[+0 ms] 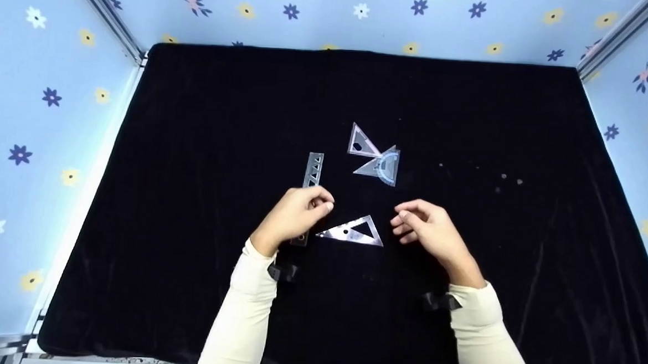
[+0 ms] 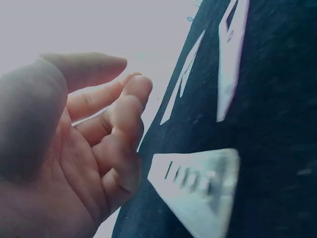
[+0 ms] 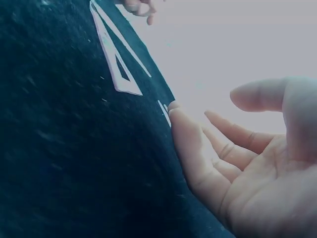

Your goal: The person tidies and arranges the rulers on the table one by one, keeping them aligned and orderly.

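My left hand [image 1: 295, 214] hovers over a clear straight ruler [image 1: 314, 167] with triangular cutouts, hiding its middle part. In the left wrist view its fingers are loosely bent, the thumb apart from them, with nothing held. Between the two hands a clear set square [image 1: 335, 233] lies flat, with a triangular cutout and a small round hole. To its right, my right hand [image 1: 429, 229] hangs with relaxed, slightly bent fingers and holds nothing. Farther back, a second set square [image 1: 366, 146] touches or overlaps a group made of a bluish protractor [image 1: 388, 167] and another triangle [image 1: 366, 168].
A black cloth [image 1: 220, 143] covers the table. Small pale specks [image 1: 504, 176] lie on it at the right. Flower-patterned panels [image 1: 332, 16] and metal posts [image 1: 111, 15] border the back and sides.
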A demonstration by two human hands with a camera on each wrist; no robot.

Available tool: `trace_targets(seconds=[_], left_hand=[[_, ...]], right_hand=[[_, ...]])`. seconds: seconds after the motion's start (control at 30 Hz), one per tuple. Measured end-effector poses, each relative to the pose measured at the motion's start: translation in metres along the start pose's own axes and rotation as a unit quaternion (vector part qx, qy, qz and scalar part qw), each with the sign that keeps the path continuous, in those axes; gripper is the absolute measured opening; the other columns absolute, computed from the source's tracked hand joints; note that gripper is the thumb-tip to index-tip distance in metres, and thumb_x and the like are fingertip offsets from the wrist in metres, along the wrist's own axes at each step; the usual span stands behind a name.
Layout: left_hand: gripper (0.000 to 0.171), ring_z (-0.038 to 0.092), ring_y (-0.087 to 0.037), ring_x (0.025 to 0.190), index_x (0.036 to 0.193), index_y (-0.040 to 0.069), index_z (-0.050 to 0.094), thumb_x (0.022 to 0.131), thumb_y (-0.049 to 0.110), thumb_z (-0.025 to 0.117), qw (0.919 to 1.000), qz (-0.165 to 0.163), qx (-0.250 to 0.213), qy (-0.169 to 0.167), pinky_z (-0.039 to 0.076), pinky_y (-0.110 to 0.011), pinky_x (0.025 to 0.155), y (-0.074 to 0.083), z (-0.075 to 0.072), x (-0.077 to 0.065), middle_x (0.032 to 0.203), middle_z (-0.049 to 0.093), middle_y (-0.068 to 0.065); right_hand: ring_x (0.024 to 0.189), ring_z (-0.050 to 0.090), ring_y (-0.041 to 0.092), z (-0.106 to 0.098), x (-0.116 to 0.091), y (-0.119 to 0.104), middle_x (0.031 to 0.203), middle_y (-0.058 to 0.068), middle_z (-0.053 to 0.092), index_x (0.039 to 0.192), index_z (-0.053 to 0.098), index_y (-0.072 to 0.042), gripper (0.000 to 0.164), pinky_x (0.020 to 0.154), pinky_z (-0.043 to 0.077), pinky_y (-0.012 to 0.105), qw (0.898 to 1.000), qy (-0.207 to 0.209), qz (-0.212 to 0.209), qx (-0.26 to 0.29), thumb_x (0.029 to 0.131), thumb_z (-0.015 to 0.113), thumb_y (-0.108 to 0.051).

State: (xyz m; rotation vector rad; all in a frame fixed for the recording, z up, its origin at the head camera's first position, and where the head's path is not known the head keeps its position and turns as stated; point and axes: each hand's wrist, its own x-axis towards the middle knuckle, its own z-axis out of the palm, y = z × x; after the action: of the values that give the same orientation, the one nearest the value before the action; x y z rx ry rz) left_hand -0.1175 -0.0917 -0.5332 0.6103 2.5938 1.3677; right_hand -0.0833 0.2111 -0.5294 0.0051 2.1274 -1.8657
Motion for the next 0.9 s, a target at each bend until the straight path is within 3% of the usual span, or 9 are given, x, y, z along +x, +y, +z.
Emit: trace_targets(seconds=[0.3, 0.5, 0.67, 0.8, 0.9], left_hand=[[0.018, 0.063, -0.016, 0.066, 0.107, 0.004, 0.072, 0.097, 0.016, 0.063, 0.9988, -0.034, -0.034, 0.0, 0.054, -0.031, 0.062, 0.005, -0.016, 0.031, 0.082, 0.069, -0.003], [0.017, 0.063, -0.015, 0.08, 0.104, 0.009, 0.074, 0.095, 0.019, 0.063, 0.9985, -0.024, 0.048, 0.003, 0.051, -0.031, 0.076, 0.008, -0.014, 0.055, 0.088, 0.07, 0.001], [0.015, 0.062, -0.016, 0.081, 0.101, 0.01, 0.073, 0.095, 0.019, 0.062, 0.997, -0.019, 0.075, 0.002, 0.05, -0.032, 0.078, 0.01, -0.013, 0.074, 0.088, 0.069, 0.0], [0.015, 0.061, -0.017, 0.085, 0.101, 0.01, 0.073, 0.096, 0.017, 0.061, 0.9955, -0.015, 0.094, 0.0, 0.049, -0.032, 0.08, 0.01, -0.015, 0.087, 0.092, 0.068, -0.002], [0.015, 0.06, -0.018, 0.089, 0.102, 0.01, 0.073, 0.096, 0.018, 0.061, 0.9939, -0.011, 0.109, -0.005, 0.048, -0.033, 0.083, 0.009, -0.017, 0.096, 0.094, 0.067, -0.003]], right_hand=[[0.077, 0.071, 0.024, 0.003, 0.029, -0.015, 0.095, 0.021, 0.07, 0.118, 0.059, 0.013, 0.026, 0.066, 0.061, 0.035, 0.999, 0.015, -0.01, -0.043, 0.1, 0.057, -0.005], [0.079, 0.071, 0.022, 0.003, 0.049, -0.021, 0.102, 0.026, 0.069, 0.116, 0.062, 0.011, 0.024, 0.065, 0.06, 0.032, 0.997, 0.045, -0.015, -0.06, 0.099, 0.057, -0.005], [0.089, 0.071, 0.029, 0.004, 0.065, -0.025, 0.112, 0.028, 0.067, 0.12, 0.063, 0.009, 0.026, 0.066, 0.06, 0.032, 0.994, 0.068, -0.012, -0.079, 0.1, 0.054, -0.006], [0.092, 0.07, 0.036, 0.005, 0.077, -0.025, 0.115, 0.027, 0.067, 0.123, 0.061, 0.008, 0.029, 0.063, 0.059, 0.031, 0.994, 0.096, -0.016, -0.055, 0.099, 0.053, -0.005], [0.087, 0.07, 0.034, 0.005, 0.084, -0.023, 0.116, 0.025, 0.066, 0.126, 0.059, 0.008, 0.031, 0.059, 0.058, 0.028, 0.993, 0.112, -0.023, -0.028, 0.098, 0.053, -0.003]])
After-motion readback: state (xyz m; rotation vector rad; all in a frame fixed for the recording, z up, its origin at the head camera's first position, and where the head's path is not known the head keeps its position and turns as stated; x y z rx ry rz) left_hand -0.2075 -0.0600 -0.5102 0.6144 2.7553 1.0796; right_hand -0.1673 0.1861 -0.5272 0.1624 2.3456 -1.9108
